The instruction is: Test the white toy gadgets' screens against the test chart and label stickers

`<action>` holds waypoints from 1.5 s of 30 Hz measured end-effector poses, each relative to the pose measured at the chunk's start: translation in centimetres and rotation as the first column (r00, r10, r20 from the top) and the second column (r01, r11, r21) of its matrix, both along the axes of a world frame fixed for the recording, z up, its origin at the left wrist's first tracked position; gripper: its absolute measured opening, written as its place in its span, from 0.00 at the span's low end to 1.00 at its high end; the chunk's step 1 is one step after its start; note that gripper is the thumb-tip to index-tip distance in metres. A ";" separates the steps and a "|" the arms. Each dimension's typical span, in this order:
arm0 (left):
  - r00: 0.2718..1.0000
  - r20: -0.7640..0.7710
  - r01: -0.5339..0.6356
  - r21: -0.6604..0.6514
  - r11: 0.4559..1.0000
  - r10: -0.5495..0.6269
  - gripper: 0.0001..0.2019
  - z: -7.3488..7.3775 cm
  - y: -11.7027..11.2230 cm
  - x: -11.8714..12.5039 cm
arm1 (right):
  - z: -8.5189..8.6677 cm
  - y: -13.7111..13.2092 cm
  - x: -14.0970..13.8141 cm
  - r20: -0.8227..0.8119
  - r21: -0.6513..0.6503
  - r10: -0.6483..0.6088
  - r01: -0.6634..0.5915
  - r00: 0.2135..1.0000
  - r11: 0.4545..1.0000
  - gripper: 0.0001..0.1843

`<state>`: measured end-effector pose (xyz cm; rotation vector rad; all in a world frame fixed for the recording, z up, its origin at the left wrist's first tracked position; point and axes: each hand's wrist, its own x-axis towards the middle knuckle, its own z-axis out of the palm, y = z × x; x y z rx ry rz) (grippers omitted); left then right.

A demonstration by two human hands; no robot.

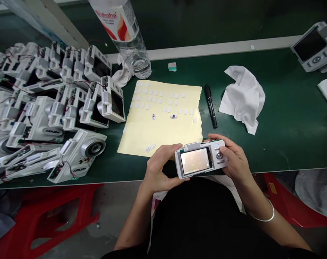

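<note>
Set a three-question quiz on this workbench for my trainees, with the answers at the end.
1. Multiple choice: What lies between the pale yellow backing sheet and the crumpled white cloth?
A. A black marker pen
B. A water bottle
C. A pair of scissors

2. True or false: The left hand and right hand both hold the white camera with its lit screen facing up toward the person.

3. Short answer: On which wrist is the thin metal bangle?

Key: 1. A; 2. True; 3. Right
</note>
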<state>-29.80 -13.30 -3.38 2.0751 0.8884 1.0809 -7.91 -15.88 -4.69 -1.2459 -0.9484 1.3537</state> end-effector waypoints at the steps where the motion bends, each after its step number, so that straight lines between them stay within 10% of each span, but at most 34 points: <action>1: 1.000 -0.001 0.001 0.000 1.000 -0.001 0.37 0.0 0.0 0.0 | -0.1 -0.1 0.0 0.024 0.009 0.003 -0.003 1.000 1.000 0.15; 23: 0.999 0.039 -0.009 0.056 0.998 0.007 0.37 -0.2 0.0 0.3 | 0.7 0.3 0.0 -0.170 -0.088 -0.048 0.033 0.984 0.996 0.14; 33: 0.956 0.055 -0.285 0.415 0.864 0.289 0.39 4.7 -2.0 4.1 | 2.9 1.0 -0.8 -0.490 -0.359 -0.039 -0.160 0.871 0.920 0.14; 45: 0.914 0.159 -0.406 0.321 0.856 0.373 0.30 6.9 -4.2 4.0 | 5.4 -1.5 -1.3 -0.331 -0.214 0.143 -0.221 0.933 0.951 0.15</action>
